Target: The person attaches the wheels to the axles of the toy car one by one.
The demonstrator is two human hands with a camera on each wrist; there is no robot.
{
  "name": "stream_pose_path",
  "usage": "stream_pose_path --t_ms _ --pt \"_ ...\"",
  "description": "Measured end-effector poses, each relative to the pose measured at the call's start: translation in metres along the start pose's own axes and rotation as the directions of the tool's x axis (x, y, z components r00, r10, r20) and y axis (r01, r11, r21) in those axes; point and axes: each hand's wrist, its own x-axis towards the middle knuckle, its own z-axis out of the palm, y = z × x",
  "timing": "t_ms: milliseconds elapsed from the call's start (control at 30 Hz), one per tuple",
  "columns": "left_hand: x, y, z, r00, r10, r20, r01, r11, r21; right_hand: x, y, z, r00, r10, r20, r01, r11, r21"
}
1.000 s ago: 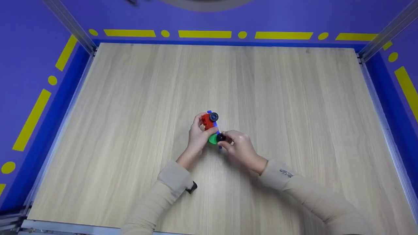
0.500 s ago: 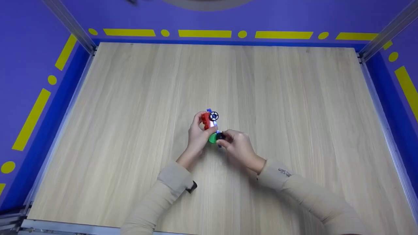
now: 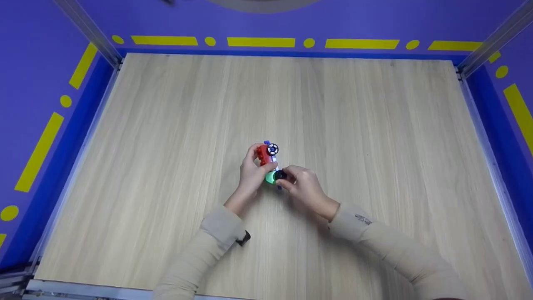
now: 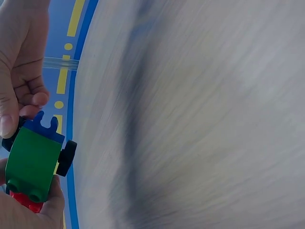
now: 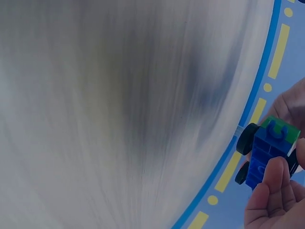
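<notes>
A toy car of building blocks is held off the table in both hands. It has red bricks [image 3: 263, 155], a curved green brick [image 4: 33, 160], a blue wheeled base [image 5: 267, 148] with a hook-like end, and black wheels. My left hand [image 3: 251, 175] grips the body, thumb across its side. My right hand [image 3: 307, 186] pinches the black wheel [image 3: 280, 175] beside the green brick. Another wheel [image 3: 272, 149], with a light hub, sits at the far end. Wheels on the opposite side [image 5: 247, 138] show in the right wrist view. The fingers hide part of the body.
A light wood-grain table [image 3: 354, 125] lies under the hands. Blue walls [image 3: 266, 29] with yellow dashes and dots surround its back and sides. Metal rails [image 3: 495, 179] run along the edges. A black band [image 3: 243, 238] shows at the left cuff.
The car has turned very slightly, and the far wheel's hub now shows more brightly. Both hands keep their hold and have barely moved.
</notes>
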Motion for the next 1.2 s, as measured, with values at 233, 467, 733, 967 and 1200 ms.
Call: stream_pose_path --t_ms 233,467,733,967,1200 --pt "0.001 0.000 0.001 0.999 -0.030 0.012 0.030 0.999 0.014 0.000 0.002 -0.002 0.997 -0.075 0.029 0.075 0.997 -0.023" --pt "0.002 0.000 0.001 0.999 -0.042 0.014 0.042 0.999 0.021 0.001 0.005 -0.005 0.991 -0.100 0.086 0.100 0.995 -0.004" --pt "0.002 -0.001 0.002 0.998 -0.053 0.020 0.052 0.998 0.030 0.001 0.006 -0.005 0.986 -0.129 0.108 0.132 0.991 -0.016" --pt "0.001 -0.003 0.001 0.998 -0.055 0.029 0.055 0.998 0.021 0.001 0.009 -0.005 0.981 -0.144 0.132 0.147 0.989 -0.014" --pt "0.001 -0.003 0.002 0.999 -0.038 0.039 0.038 0.999 0.007 0.002 0.011 -0.008 0.981 -0.136 0.142 0.135 0.991 0.014"
